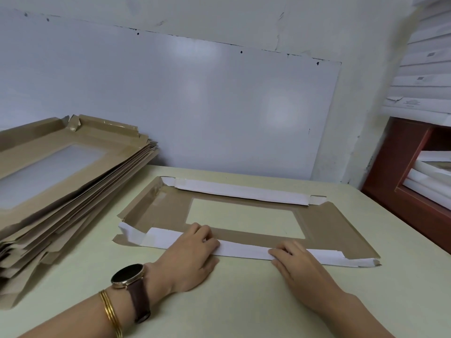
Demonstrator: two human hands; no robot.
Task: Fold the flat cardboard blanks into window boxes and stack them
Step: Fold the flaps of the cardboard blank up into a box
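Note:
A flat brown cardboard blank (pixel 327 224) with a clear window lies on the pale table in front of me. Its far long flap (pixel 241 191) is folded over, white side up. The near long flap (pixel 244 250) is folded over too. My left hand (pixel 190 254) presses down on that near flap, fingers curled over the fold. To its right, my right hand (pixel 300 262) presses the same flap with bent fingers. A tall, slumping stack of flat brown blanks (pixel 61 172) lies at the left.
The pale green table (pixel 244 301) runs to a white wall board (pixel 170 106) behind. At the right stands a red-brown wooden shelf (pixel 400 181) holding white boxes (pixel 429 176), with more white boxes (pixel 427 76) stacked above it.

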